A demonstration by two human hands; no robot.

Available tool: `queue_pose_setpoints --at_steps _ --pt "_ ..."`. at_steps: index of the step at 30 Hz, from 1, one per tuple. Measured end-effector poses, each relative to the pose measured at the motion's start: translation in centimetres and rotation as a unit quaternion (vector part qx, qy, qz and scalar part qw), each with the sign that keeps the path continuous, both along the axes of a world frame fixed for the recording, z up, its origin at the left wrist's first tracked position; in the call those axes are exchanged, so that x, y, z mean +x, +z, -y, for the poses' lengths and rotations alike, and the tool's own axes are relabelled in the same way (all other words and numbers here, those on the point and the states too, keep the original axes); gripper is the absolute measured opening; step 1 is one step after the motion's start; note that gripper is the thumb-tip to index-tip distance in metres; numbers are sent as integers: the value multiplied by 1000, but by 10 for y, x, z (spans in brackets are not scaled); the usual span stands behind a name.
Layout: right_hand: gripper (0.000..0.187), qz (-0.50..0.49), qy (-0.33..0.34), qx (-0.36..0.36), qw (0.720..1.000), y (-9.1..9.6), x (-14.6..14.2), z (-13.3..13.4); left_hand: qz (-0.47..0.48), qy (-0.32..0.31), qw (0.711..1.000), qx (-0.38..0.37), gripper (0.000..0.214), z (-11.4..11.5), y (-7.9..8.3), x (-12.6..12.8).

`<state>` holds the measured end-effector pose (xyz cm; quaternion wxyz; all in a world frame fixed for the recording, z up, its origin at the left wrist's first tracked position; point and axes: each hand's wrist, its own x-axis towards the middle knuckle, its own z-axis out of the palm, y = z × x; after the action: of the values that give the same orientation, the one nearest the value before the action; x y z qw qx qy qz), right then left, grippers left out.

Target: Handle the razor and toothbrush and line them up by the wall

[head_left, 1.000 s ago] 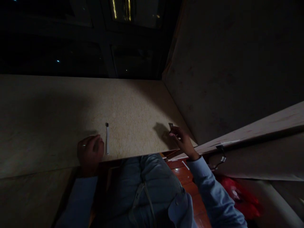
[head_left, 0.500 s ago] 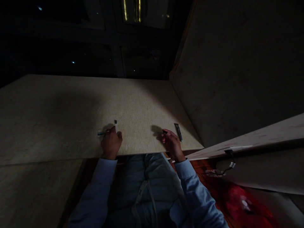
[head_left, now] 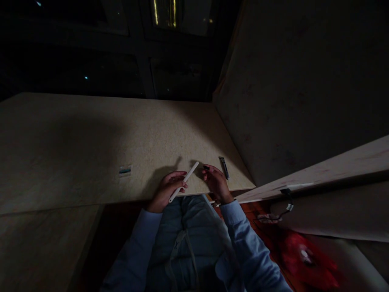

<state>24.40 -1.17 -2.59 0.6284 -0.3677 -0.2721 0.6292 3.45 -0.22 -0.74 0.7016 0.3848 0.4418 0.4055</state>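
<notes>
A slim white stick (head_left: pixel 184 181), like a pen or handle, slants up to the right in my left hand (head_left: pixel 171 187), gripped between thumb and fingers. My right hand (head_left: pixel 216 179) pinches a small black piece (head_left: pixel 206 167) whose kind is too dark to make out. The stick's upper end is close to that piece, but they are apart. Right of my right hand, a narrow dark tool with metallic ends (head_left: pixel 224 167) lies on the tabletop (head_left: pixel 170 129). A small clear packet (head_left: pixel 125 170) with a thin greenish thing inside lies to the left.
A wall panel (head_left: pixel 288 101) rises along the table's right side, and dark window panes (head_left: pixel 91 69) stand behind it. Below right are a black cable (head_left: pixel 288 200) and a red bag-like bundle (head_left: pixel 306 259). The table's front edge runs just before my lap.
My left hand has lifted the white stick off the table beside the packet and brought it right, toward my right hand. The right hand still pinches the black piece.
</notes>
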Motion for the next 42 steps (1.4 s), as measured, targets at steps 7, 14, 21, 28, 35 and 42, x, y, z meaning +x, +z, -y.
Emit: queue_pose_setpoints --at_steps 7,14,21,28,35,42 --pt "28 -44 22 -4 999 1 -7 -9 80 -22 997 1 35 -12 -5 20" --pt "27 -93 40 -2 995 -1 -23 -22 142 -129 981 -1 55 -19 -12 27" --pt "23 -90 42 -1 995 -4 -21 -20 63 -116 991 25 54 -12 -19 40" --pt "30 -67 41 2 997 -4 -21 -17 38 -91 995 27 57 -8 -19 45" --pt "34 -49 56 0 997 -1 -23 -16 45 -162 986 10 56 -9 -13 35" --pt "32 -50 62 16 997 0 -22 -15 24 -80 996 26 57 -6 -18 44"
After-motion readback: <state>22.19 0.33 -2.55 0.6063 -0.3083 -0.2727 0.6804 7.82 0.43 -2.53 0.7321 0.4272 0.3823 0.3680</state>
